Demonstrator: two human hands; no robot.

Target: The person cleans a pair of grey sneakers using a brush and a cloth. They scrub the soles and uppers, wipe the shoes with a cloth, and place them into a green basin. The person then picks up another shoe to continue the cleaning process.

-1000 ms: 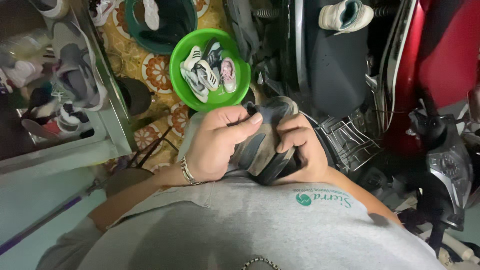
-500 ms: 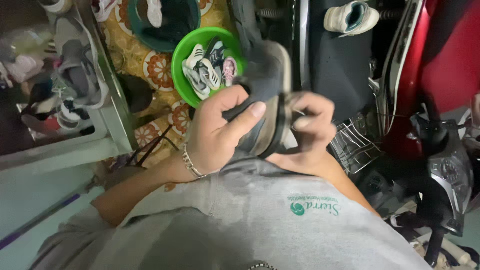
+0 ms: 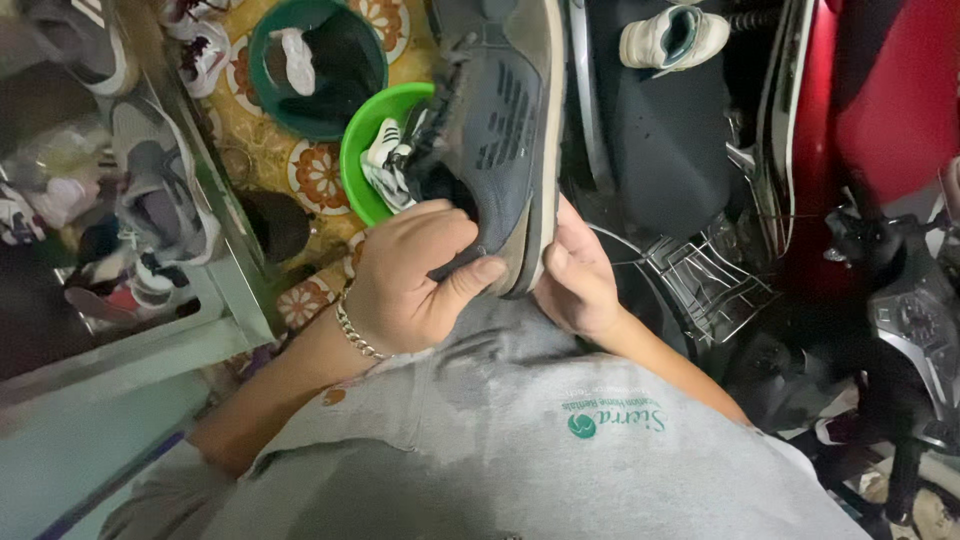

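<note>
A dark blue-grey sneaker (image 3: 505,110) with a pale sole edge is held up on its side, toe pointing away from me. My left hand (image 3: 415,275), with a chain bracelet on the wrist, grips its heel end, thumb pressed on the upper. My right hand (image 3: 575,275) holds the sole side of the heel from the right. Both hands are closed on the same shoe, in front of my grey shirt.
A bright green basin (image 3: 375,165) holding small shoes and a dark green basin (image 3: 320,60) sit on patterned floor tiles. A glass shelf (image 3: 150,200) with sneakers stands left. A white shoe (image 3: 675,35) lies on a black mat; a red scooter (image 3: 880,150) and wire rack (image 3: 705,280) are right.
The sneaker has been lifted from my lap and stretched out away from me, turned on its side. Both hands kept their hold at the heel.
</note>
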